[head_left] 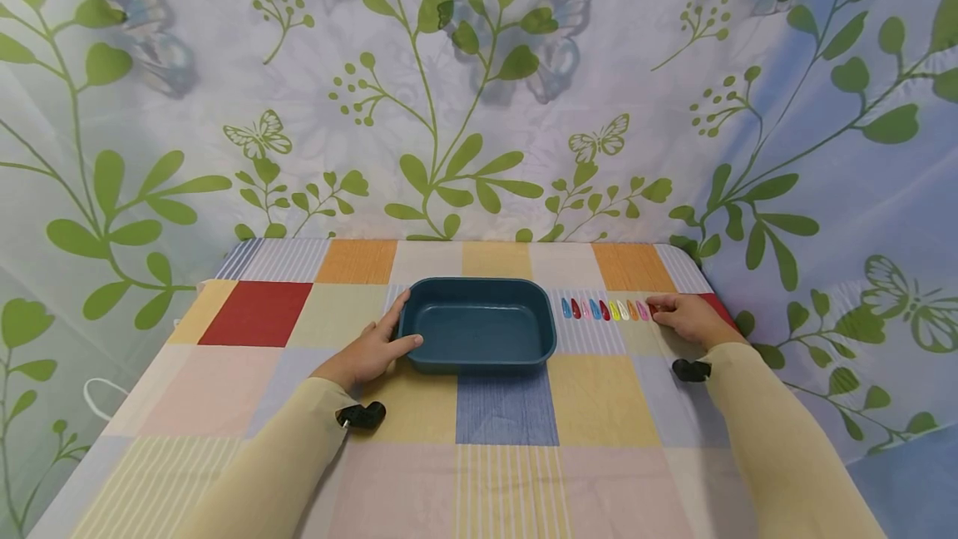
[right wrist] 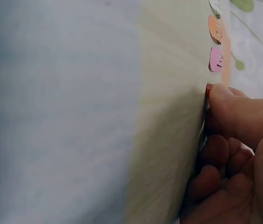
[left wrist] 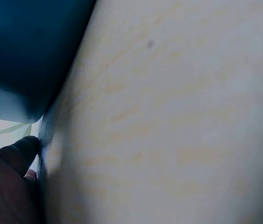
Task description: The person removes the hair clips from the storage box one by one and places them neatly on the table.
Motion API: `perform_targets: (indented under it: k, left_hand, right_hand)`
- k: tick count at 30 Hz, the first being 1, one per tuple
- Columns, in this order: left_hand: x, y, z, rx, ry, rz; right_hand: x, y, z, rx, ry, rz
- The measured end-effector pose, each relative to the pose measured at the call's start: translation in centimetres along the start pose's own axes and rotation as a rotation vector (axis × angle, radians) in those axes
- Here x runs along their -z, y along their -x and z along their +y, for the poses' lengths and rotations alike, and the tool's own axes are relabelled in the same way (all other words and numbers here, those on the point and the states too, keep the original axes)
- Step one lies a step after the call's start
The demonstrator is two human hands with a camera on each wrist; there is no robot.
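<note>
A dark teal rectangular basin (head_left: 479, 335) stands on the table, its inside bare. My left hand (head_left: 370, 352) rests against the basin's left side, thumb by the near rim and fingers fairly straight along the wall; in the left wrist view only part of that hand (left wrist: 10, 182) shows, beside the basin. To the basin's right runs a row of several colourful snap hair clips (head_left: 615, 310). At the row's right end, my right hand (head_left: 696, 318) pinches a red hair clip (right wrist: 208, 89) between thumb and finger, mostly hidden by the fingertips. A pink clip (right wrist: 216, 59) lies just beyond it.
A patchwork-patterned cloth (head_left: 509, 489) covers the table. Behind it and at the sides hang curtains (head_left: 464, 106) with green leaves and butterflies. A white cable loop (head_left: 101, 398) shows past the table's left edge.
</note>
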State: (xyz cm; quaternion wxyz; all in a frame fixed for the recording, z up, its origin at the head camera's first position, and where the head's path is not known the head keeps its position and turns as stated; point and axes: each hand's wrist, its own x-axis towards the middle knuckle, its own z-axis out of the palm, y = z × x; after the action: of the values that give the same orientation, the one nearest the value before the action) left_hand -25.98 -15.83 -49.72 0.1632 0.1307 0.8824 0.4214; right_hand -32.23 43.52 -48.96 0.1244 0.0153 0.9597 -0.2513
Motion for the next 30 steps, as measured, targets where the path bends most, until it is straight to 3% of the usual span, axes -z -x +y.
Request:
perform_targets:
  k: [12,30]
  left_hand:
    - [0.01,0.03,-0.07,-0.008,0.015,-0.005]
    - [-0.07,-0.12,-0.14,0.006,0.005,0.000]
  right_hand:
    - [-0.16,0.30,0.08,0.027,-0.023,0.014]
    - [-0.24,0.21,0.09,0.039,0.076,0.009]
